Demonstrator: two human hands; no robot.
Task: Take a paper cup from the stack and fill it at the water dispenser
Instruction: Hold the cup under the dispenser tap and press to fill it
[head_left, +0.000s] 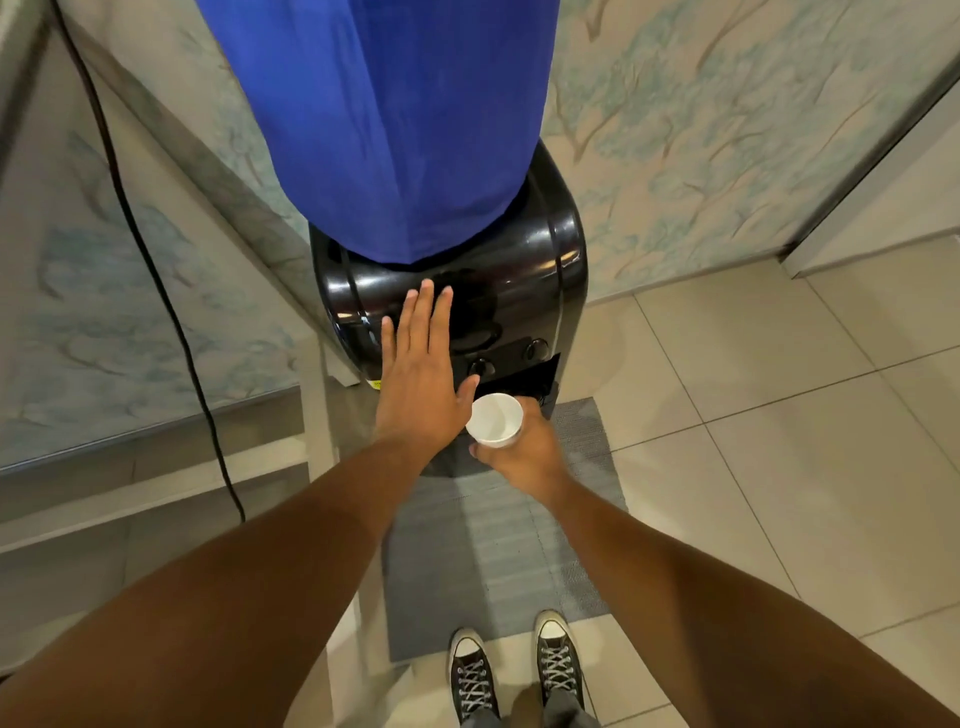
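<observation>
A black water dispenser (524, 291) stands in front of me, its bottle wrapped in a blue cover (395, 119). Two round black tap knobs (482, 367) sit on its front above a dark recess. My right hand (524, 457) is shut on a white paper cup (493, 420), held upright just below the left knob; the cup looks empty. My left hand (421, 374) is flat with fingers spread, hovering over the dispenser's top left, palm down. The cup stack is not in view.
A grey mat (467, 561) lies on the tiled floor under the dispenser. A black cable (156, 270) runs down over a glass-topped surface (114, 332) on the left. Patterned wall behind. My two sneakers (514, 665) stand at the mat's near edge.
</observation>
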